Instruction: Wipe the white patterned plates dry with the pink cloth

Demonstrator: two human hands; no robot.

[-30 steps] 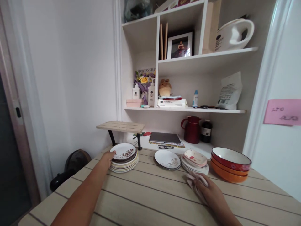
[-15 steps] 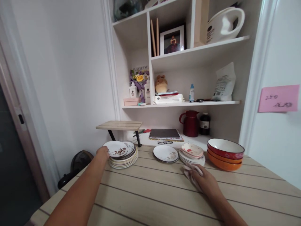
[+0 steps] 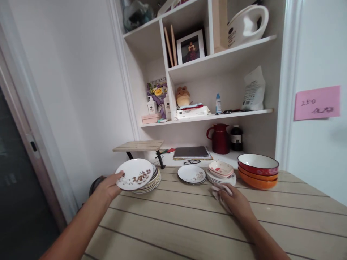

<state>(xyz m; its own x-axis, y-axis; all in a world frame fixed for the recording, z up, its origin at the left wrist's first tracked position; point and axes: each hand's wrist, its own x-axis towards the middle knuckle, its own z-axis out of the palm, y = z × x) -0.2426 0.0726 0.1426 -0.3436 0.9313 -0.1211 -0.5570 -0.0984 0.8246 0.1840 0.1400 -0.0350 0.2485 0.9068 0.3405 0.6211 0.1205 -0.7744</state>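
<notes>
My left hand (image 3: 110,184) grips the left rim of a white plate (image 3: 135,174) with a brown flower pattern, held tilted in front of a stack of plates (image 3: 155,184). That stack is partly hidden behind it. My right hand (image 3: 235,200) is closed round a pale cloth (image 3: 218,190) at the table, just in front of a small stack of white plates (image 3: 229,180). On that stack rests a cream and red dish (image 3: 220,168). Between the two stacks lies a flowered white plate (image 3: 191,174) on top of a dark-rimmed one.
At the right stand nested red and orange bowls (image 3: 258,170). Behind are a small wooden riser (image 3: 138,146), a laptop (image 3: 191,151), glasses (image 3: 192,162), a red jug (image 3: 220,139) and a dark bottle (image 3: 236,138). White shelves (image 3: 217,59) rise above the slatted table (image 3: 173,220).
My left hand has lifted the flowered plate off the left stack and drawn it nearer, tilting its face toward me. My right hand stays nearly in place with the cloth. The view has shifted slightly.
</notes>
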